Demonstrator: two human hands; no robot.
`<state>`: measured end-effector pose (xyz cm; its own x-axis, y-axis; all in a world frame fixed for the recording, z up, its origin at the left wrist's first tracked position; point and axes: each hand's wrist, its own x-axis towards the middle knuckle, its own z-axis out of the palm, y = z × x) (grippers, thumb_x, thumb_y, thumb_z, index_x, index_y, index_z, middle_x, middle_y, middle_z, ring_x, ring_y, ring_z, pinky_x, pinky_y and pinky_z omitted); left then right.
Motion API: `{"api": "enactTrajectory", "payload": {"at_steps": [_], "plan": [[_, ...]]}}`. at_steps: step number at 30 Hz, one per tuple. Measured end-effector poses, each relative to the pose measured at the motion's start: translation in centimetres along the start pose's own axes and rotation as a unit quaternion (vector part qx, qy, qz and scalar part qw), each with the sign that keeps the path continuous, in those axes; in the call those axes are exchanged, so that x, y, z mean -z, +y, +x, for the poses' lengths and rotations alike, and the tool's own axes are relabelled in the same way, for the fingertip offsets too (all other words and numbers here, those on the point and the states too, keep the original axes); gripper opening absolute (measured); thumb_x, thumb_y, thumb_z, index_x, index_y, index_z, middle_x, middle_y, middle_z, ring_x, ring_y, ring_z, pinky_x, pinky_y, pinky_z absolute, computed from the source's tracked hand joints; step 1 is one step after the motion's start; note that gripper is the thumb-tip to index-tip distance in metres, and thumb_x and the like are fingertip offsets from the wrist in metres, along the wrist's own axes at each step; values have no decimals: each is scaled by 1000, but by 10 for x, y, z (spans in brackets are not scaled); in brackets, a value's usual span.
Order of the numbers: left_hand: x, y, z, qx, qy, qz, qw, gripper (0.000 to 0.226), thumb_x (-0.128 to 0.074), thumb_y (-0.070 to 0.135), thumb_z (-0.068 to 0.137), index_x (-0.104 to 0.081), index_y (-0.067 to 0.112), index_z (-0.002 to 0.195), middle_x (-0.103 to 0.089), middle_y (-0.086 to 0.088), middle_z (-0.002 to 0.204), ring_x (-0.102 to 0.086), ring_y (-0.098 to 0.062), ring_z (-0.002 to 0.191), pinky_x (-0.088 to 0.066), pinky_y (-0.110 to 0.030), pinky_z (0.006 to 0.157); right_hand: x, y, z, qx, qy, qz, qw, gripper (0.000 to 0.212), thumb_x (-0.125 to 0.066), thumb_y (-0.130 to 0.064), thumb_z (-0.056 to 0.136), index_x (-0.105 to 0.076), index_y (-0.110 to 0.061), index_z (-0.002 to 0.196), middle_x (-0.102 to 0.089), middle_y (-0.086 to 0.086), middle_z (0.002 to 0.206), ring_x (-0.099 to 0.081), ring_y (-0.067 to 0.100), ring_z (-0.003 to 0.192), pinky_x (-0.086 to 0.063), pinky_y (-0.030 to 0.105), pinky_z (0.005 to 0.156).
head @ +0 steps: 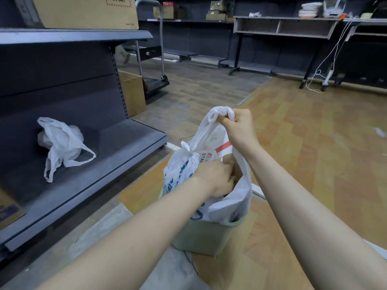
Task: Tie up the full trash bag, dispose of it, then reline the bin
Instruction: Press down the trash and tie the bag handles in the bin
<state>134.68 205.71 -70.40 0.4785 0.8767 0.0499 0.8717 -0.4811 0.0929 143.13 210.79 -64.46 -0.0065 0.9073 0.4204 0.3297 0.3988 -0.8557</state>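
Trash bag [234,204], white plastic w/ blue print, sits in a pale green bin [206,237] on the wood-pattern floor [314,143], just right of a dark grey shelf unit [109,143]. Bag mouth is open and not tied; it is stuffed w/ cardboard and a smaller knotted white bag w/ blue lettering [182,164] at its left side.

Right hand [238,124] is raised above the bin, fingers curled tight, pinching one bag handle [217,114] bunched into a loop at the top; the film is pulled up taut from the bin to that hand. Left hand [215,178] is lower, at the bag mouth, fingers curled down into the opening against the cardboard and near rim of the bag. Fingertips are hidden inside, so can't tell exactly what they grip, whether bag edge or contents.

Spare white plastic bag [62,145], empty and crumpled, lies on the bottom shelf at left, handles trailing toward the front edge, well apart from the bin. Cardboard box [88,11] sits on the upper shelf above it; another brown box [134,93] stands on the floor behind the unit's end, near a platform trolley [155,80]. Far side: more dark shelving, a grey desk [282,28] w/ white cables [326,59] hanging down.
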Motion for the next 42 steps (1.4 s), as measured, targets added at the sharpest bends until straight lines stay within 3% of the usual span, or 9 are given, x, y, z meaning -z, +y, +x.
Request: {"api": "enactTrajectory", "payload": {"at_steps": [5,11,16,20,24,31,35,38,42], "plan": [[8,-11,-16,-28,120,43,991,34,-35,31,98,-55,9,113,-52,-10,120,-45,-28,112,-42,-39,87,-5,-3,-8,24,-4,-98,995,29,-48,-9,91,-52,10,69,-43,9,63,-38,17,61,-30,29,56],[30,-32,-25,7,457,-6,889,27,-47,29,86,-66,9,87,-63,-4,86,-58,-23,78,-45,-30,50,5,3,-13,65,-50,-105,991,37,-42,-23,96,-32,-16,61,-32,-3,63,-30,10,59,-26,26,57],[28,-50,-8,193,233,-272,913,70,-49,44,93,-21,8,147,-29,-9,148,-22,-26,138,-29,-39,110,7,17,-12,11,-102,-35,994,37,-28,-53,93,-53,-25,94,-46,0,102,-43,15,99,-36,37,93],[18,-55,1,142,211,-277,927,32,-43,29,99,-56,2,87,-56,-16,109,-49,-31,108,-37,-34,82,18,27,-13,18,-119,-169,978,28,-21,-47,91,-41,-38,73,-41,-6,86,-38,10,82,-32,31,82],[21,-52,3,144,278,-387,867,28,-34,13,100,-59,-1,98,-63,-12,95,-57,-29,89,-46,-41,78,26,31,-15,40,-81,-234,968,36,-30,-21,102,-46,-2,76,-44,4,76,-41,22,78,-29,29,69],[22,-37,-4,104,272,-574,765,32,-25,12,103,-53,9,87,-71,-6,81,-67,-2,79,-50,-23,81,-5,19,-20,17,38,-13,999,29,-32,-14,102,-51,3,89,-54,18,75,-52,15,67,-44,34,63],[28,-41,-9,146,294,-685,650,40,-21,14,103,-46,17,73,-61,-2,41,-63,-6,45,-48,-8,48,-22,22,-25,40,74,-12,996,34,-30,-16,102,-48,9,87,-43,9,73,-40,18,67,-35,32,65],[21,-48,-4,134,301,-657,679,30,-27,15,100,-47,10,78,-52,-2,38,-55,-15,42,-49,-21,53,-28,25,-30,50,39,-21,998,30,-32,-16,101,-43,0,78,-37,3,65,-34,16,63,-31,33,62],[1,-52,1,7,226,-533,815,44,-49,40,67,-54,2,90,-52,0,74,-45,-12,69,-37,-28,70,-33,17,-24,-22,0,96,995,20,-50,-11,85,-40,-15,68,-35,2,60,-37,7,48,-35,20,49]]}}
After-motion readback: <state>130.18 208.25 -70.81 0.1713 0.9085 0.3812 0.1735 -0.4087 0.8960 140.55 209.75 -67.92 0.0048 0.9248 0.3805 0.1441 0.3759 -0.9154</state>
